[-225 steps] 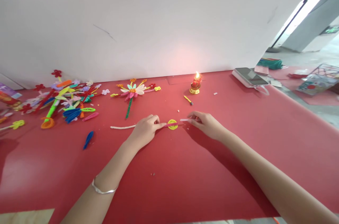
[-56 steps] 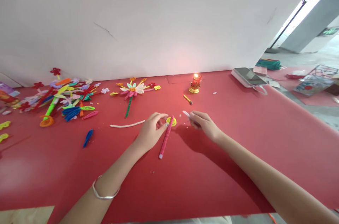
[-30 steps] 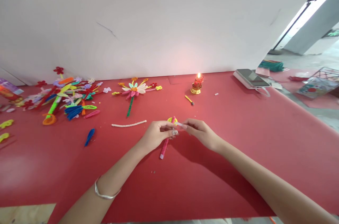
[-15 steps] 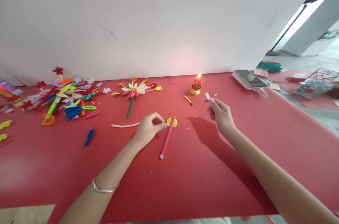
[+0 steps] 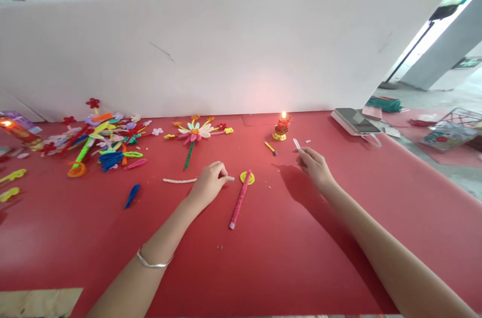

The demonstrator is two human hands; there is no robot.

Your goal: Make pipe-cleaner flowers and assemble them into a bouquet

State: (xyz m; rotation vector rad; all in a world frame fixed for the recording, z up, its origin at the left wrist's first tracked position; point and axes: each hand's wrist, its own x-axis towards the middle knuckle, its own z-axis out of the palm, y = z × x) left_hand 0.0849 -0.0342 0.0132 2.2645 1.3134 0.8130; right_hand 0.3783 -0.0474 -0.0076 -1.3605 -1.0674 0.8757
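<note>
My left hand [image 5: 209, 181] is low over the red tabletop, thumb and fingers pinched together; whether anything is between them is hidden. A white pipe cleaner [image 5: 178, 181] runs up to that hand's left side. Just right of its fingertips, apart from them, a pink fuzzy-wrapped stick [image 5: 239, 205] lies with its upper end on a flat yellow coil [image 5: 252, 178]. Between thumb and fingers my right hand [image 5: 315, 167] grips a translucent whitish glue stick [image 5: 297, 144], tip raised. A lit red candle [image 5: 283, 123] in a gold holder burns beyond it, to the left.
A short yellow stick with a dark end [image 5: 270, 148] lies before the candle. A pipe-cleaner flower [image 5: 194, 133] and a colourful pile [image 5: 109, 140] are farther left, with a blue loop [image 5: 131, 195] nearer. A phone [image 5: 354, 121] lies back right. A white board [image 5: 233, 52] stands behind.
My left hand has drawn back leftward from the pink stick, its thumb no longer at the stick's upper end. My right hand still holds the glue stick. The view has tilted up slightly.
</note>
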